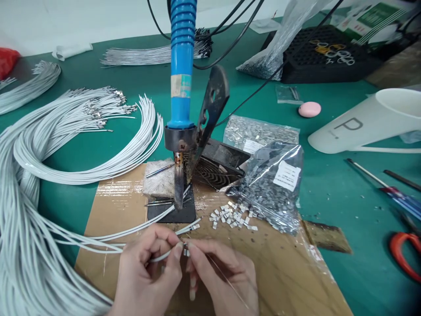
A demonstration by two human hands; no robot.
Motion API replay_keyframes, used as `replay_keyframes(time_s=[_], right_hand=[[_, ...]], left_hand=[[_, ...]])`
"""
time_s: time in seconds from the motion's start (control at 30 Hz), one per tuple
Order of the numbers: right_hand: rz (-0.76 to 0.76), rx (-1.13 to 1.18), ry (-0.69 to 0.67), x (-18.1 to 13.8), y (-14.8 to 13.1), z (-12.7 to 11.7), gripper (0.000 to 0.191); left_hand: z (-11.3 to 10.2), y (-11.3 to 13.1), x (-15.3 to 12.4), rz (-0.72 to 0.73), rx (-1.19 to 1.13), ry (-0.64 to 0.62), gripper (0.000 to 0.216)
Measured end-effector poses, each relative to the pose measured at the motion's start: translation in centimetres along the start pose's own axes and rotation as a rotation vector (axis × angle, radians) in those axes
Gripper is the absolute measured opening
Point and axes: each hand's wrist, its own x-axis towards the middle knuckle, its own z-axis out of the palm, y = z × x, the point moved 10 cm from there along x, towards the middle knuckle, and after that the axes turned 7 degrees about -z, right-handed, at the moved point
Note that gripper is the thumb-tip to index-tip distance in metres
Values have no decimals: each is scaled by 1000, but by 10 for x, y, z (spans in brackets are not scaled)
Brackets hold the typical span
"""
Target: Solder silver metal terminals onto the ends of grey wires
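My left hand (148, 267) pinches a white wire (160, 257) near its end, thumb against forefinger. Close against it, my right hand (226, 272) is closed in a pinch at a small metal piece (186, 252), partly hidden by the fingertips. A thin strand of wire (226, 280), perhaps solder, runs through the right hand toward the lower right. Just beyond both hands, a blue-handled soldering iron (182, 105) hangs tip down in its stand. Several white wires lie beside its tip. A scatter of small metal connectors (232, 215) lies on the cardboard (279, 263).
A big bundle of white wires (42, 149) fills the left side. Behind the cardboard are a small fan (220, 164) and a plastic bag of metal parts (272, 184). To the right lie a white cup (345, 127), a screwdriver (371, 173) and red-handled scissors (399, 254).
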Motion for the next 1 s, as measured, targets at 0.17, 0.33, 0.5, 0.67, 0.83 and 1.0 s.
replay_keyframes(time_s=[0.17, 0.33, 0.5, 0.67, 0.83, 1.0], right_hand=[[16, 126, 48, 6, -6, -6, 24], [-84, 2, 48, 9, -19, -10, 11], [-156, -18, -45, 8, -23, -3, 5], [-239, -77, -147, 8, -28, 2, 10], [-227, -24, -94, 8, -28, -2, 9], [-176, 2, -12, 7, -24, -5, 12]], left_hand=[[-3, -3, 3, -79, -71, -15, 21], [-3, -4, 4, -105, -164, -51, 20], [-1, -3, 5, -130, -163, -71, 23], [0, -1, 5, -129, -165, -70, 22], [-1, -3, 5, -139, -156, -64, 22], [0, -3, 6, -130, -138, -68, 22]])
